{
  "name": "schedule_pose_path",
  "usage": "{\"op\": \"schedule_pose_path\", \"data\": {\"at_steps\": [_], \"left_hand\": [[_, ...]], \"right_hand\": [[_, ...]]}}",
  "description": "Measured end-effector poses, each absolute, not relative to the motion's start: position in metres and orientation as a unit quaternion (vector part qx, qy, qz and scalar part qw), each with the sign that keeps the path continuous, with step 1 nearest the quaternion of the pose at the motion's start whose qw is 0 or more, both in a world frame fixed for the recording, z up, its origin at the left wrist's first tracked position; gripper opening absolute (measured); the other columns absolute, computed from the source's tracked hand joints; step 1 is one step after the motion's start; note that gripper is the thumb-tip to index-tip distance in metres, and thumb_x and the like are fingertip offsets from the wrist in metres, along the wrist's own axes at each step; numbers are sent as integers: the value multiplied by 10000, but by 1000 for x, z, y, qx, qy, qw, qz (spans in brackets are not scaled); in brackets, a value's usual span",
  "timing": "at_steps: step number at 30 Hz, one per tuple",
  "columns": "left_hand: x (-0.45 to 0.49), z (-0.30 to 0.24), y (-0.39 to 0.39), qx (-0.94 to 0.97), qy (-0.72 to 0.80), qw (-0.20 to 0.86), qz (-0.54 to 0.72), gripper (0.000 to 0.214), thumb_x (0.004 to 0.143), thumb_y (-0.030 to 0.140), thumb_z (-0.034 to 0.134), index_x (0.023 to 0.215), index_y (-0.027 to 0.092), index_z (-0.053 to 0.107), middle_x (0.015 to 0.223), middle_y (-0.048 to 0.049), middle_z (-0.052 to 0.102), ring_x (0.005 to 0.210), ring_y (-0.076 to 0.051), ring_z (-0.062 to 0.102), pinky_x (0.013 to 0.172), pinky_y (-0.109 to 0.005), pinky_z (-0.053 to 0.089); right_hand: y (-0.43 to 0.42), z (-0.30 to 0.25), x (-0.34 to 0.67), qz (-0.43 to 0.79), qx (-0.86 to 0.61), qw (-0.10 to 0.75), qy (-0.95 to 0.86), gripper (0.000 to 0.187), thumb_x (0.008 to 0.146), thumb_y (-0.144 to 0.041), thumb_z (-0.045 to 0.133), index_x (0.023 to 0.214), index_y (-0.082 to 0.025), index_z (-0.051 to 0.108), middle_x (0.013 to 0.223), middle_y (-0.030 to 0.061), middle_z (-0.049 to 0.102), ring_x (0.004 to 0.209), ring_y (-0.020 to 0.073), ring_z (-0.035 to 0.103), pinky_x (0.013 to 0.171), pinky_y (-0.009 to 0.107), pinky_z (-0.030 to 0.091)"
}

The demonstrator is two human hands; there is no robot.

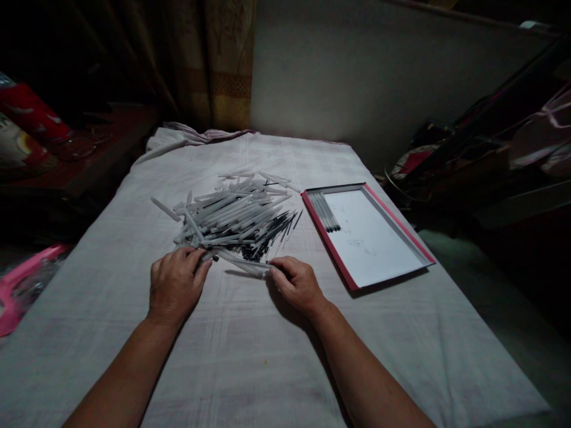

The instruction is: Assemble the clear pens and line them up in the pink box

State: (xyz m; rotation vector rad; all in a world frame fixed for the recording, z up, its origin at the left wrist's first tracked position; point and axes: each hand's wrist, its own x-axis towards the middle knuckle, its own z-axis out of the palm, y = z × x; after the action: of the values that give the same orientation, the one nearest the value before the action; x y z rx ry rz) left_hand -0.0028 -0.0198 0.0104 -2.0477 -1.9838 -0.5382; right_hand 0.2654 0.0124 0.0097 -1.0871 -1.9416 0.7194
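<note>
Right hand (298,286) pinches clear tubes (250,266) at the near edge of the pile (236,209); left hand (176,284) curls by their opposite ends, grip unclear, seemingly steadying them. Tray (333,248) keeps black-ended tubes (324,212) in 1 row.

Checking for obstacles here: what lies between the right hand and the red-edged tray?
In the head view, only a strip of pale cloth lies between the right hand and the red-edged tray.

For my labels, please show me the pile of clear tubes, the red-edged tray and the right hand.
Pile of clear tubes (238,211), head view: its middle.
Red-edged tray (381,238), head view: its white base.
Right hand (303,288), head view: back of hand.
</note>
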Motion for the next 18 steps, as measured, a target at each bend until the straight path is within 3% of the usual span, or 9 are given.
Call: {"op": "schedule_pose_path", "data": {"at_steps": [7,14,18], "left_hand": [[-4,11,-24,-689,-675,97,-244,278,978,398,456,1040,197,638,961,-117,739,896,-301,673,834,-441,464],[0,12,-31,-665,-647,-116,-355,342,944,477,516,1105,234,695,1069,-56,770,953,-232,723,847,-335,566],[3,11,-30,-652,-638,-156,-378,381,924,518,541,1074,221,727,1062,-63,773,953,-233,728,875,-349,580]], "right_hand": [[11,11,264,300,-446,406,-739,177,864,-213,549,928,-178,711,843,72,745,756,185,678,722,283,534],[9,15,263,304,-420,414,-749,175,868,-212,541,935,-182,700,850,67,740,749,175,672,736,276,542],[9,16,263,299,-421,419,-747,174,870,-209,541,931,-180,701,841,64,740,746,169,678,734,266,543]]}}
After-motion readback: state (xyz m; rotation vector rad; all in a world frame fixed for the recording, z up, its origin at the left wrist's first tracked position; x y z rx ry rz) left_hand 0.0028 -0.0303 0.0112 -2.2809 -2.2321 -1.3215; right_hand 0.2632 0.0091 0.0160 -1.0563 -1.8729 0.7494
